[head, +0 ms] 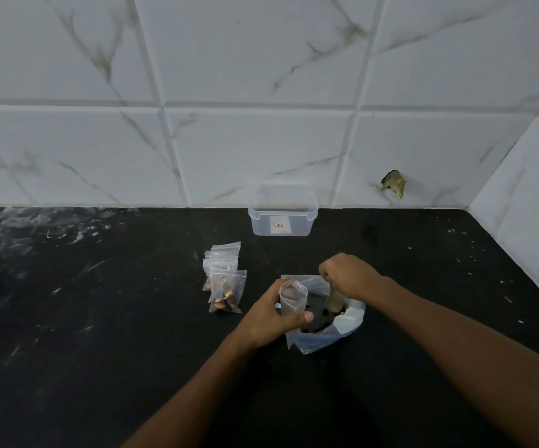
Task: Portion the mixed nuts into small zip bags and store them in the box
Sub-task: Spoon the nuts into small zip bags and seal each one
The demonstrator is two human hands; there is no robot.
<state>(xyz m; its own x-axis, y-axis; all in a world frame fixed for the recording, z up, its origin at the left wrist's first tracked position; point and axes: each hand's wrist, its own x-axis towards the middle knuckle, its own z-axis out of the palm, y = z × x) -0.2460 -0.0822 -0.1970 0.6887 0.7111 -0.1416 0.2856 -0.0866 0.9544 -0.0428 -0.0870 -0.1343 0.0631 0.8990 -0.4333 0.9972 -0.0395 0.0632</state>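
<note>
A home kitchen, by the look of it: a black stone counter [100, 318] runs into a corner of white marbled wall tiles [261, 76], one chipped [393, 184] at two o'clock.

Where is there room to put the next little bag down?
Bare counter lies left of the filled bags, and between them and the box. It is crowded by the nut bag, where both hands work.
</note>
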